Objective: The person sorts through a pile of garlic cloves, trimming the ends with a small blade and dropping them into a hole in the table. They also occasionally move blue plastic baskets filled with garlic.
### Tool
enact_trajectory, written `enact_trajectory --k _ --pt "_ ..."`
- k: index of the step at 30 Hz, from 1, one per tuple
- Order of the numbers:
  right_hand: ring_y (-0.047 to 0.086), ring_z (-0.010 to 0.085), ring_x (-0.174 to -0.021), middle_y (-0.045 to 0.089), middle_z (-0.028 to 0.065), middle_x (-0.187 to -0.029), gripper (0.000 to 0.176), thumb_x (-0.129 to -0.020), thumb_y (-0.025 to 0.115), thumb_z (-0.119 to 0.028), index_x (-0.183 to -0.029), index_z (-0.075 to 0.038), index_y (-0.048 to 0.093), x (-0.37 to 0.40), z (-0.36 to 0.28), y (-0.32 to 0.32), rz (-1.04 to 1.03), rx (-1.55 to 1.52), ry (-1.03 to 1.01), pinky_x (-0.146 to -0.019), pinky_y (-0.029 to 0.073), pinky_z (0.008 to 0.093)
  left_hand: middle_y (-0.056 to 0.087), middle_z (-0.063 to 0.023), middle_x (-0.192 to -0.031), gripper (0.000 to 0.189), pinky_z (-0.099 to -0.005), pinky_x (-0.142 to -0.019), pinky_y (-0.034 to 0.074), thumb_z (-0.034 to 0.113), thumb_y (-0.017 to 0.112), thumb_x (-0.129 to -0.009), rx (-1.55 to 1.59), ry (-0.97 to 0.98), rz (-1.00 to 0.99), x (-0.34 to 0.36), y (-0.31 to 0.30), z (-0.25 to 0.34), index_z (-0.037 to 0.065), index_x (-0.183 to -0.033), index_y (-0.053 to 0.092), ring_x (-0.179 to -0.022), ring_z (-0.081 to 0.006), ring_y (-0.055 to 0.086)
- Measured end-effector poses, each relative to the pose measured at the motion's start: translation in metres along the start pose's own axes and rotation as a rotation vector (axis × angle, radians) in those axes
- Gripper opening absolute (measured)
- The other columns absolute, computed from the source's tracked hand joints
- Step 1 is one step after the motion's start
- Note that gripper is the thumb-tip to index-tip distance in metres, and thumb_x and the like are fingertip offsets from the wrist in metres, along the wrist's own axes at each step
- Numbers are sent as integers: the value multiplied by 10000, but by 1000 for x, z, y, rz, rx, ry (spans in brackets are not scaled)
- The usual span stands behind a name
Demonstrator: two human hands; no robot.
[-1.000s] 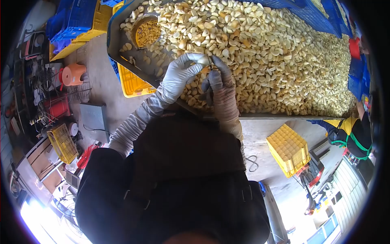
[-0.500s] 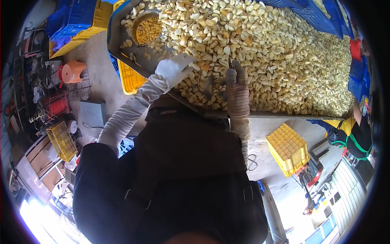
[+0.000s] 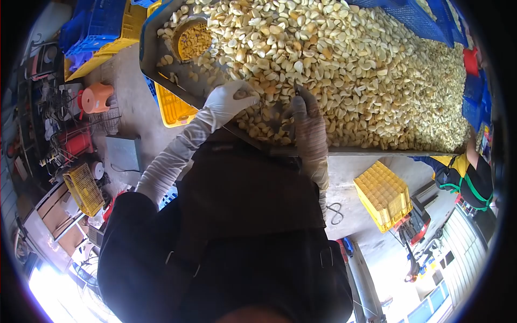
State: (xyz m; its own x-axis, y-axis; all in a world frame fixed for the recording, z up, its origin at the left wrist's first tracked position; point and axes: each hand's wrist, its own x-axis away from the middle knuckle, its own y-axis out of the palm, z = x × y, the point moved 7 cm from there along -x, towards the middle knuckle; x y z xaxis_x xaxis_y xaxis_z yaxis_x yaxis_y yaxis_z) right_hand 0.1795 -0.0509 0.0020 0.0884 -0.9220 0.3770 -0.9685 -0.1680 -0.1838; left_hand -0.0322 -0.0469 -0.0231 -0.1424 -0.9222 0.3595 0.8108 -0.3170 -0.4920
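Note:
Pale, cream-coloured pieces (image 3: 344,75) are heaped over a metal table (image 3: 156,56). My left hand (image 3: 231,99), in a white glove, is at the near left edge of the heap, its thumb and fingertips brought together; whatever lies between them is too small to name. To its right, my right hand (image 3: 307,107) is closed around a small dark tool (image 3: 295,88), perhaps a knife, its tip pointing at the pieces. Beyond my left hand, a round opening (image 3: 194,43) in the table holds smaller yellowish pieces.
Blue and yellow crates (image 3: 94,27) stand at the upper left, with an orange stool (image 3: 97,98) below. A yellow crate (image 3: 173,105) sits under the table's left edge. Stacked yellow crates (image 3: 382,196) are on the floor at right. Another person's arm (image 3: 472,151) reaches the table's far right.
My left hand has moved slightly down and its fingers have closed together. My right hand has shifted a little down, and the dark tool's tip shows more clearly.

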Motion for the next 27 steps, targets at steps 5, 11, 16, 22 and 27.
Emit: enact_trajectory --k 5,11,16,22,27 --pt "611 193 -1035 649 137 -1109 332 -975 570 -180 -1253 1 555 18 -30 37 -251 -400 104 -912 494 286 653 -3 -960 245 -168 -563 398 144 607 -965 971 -175 -187 17 5 13 65 -1197 592 -634 -29 476" --pt "583 126 -778 610 26 -896 329 -978 548 -114 -1299 -56 509 25 -53 45 -375 -121 -183 -782 525 275 608 9 -870 372 -180 -508 324 126 612 -958 1146 -208 -186 27 12 16 34 -1312 546 -569 -35 402" --pt "467 53 -579 543 -4 -742 462 -1001 533 -307 -1422 -144 432 29 -35 42 -261 -402 -59 -554 457 204 592 -12 -850 378 -179 -523 364 183 607 -955 1311 -137 -446 33 0 43 22 -1294 562 -591 -68 467" --pt "446 56 -462 579 25 -727 580 -976 521 -441 -1431 -100 406 23 -22 1 106 -323 137 -460 438 208 625 -32 -873 331 -279 -679 503 390 614 -916 992 -132 -110 10 -36 -25 86 -1046 640 -768 -173 625" --pt "426 55 -443 587 24 -740 586 -978 514 -447 -1419 -73 419 17 -16 8 2 -213 108 -465 413 192 649 -98 -1045 303 -411 -840 501 376 613 -896 -530 -4 -151 5 -2 -9 154 -1101 632 -939 -319 633"
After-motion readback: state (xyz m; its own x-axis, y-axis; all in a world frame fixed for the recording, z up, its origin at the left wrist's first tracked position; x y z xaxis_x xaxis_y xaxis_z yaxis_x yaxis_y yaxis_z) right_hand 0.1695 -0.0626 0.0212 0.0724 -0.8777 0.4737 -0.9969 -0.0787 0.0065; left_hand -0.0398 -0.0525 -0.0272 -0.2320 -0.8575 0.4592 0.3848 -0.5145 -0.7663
